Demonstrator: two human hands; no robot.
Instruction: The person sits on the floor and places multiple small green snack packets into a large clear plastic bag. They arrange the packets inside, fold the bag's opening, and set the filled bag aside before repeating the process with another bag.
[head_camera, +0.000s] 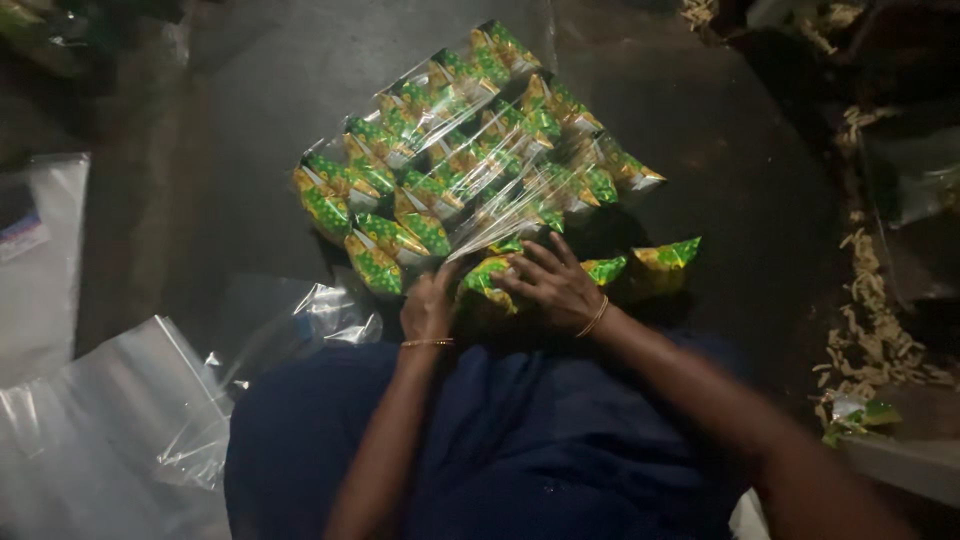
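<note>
A clear plastic bag (470, 150) lies on the dark floor in front of me, filled with several small green and yellow snack packets in rows. My left hand (428, 300) grips the near open edge of the bag. My right hand (550, 282) presses flat on a green and yellow packet (485, 278) at the bag's mouth. Two more loose packets (668, 255) lie just right of that hand. Both wrists wear thin gold bangles.
Empty clear plastic bags (130, 420) are spread over the floor at the left. Pale snack sticks (875, 330) are scattered along the right side. My dark blue garment (520, 450) fills the lower middle of the view.
</note>
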